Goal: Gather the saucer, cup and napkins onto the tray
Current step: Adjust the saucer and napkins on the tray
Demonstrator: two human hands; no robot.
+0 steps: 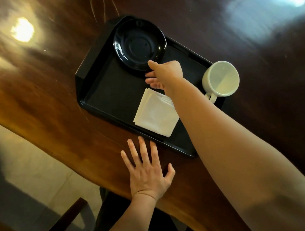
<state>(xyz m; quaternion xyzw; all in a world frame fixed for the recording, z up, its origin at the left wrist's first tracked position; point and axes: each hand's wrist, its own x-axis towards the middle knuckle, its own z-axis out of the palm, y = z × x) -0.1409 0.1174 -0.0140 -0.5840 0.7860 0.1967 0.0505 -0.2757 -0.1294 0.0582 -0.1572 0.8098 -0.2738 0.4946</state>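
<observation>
Right hand (164,75) is over the tray (108,93), grip spread, thumb at the saucer (139,44) rim, pinching nothing. Napkins (155,113) are on already. The cup (220,79) sits off to its right, straddling the tray's edge, so that hand's nearer; left hand (148,173) lies flat on the surface (54,115).
</observation>
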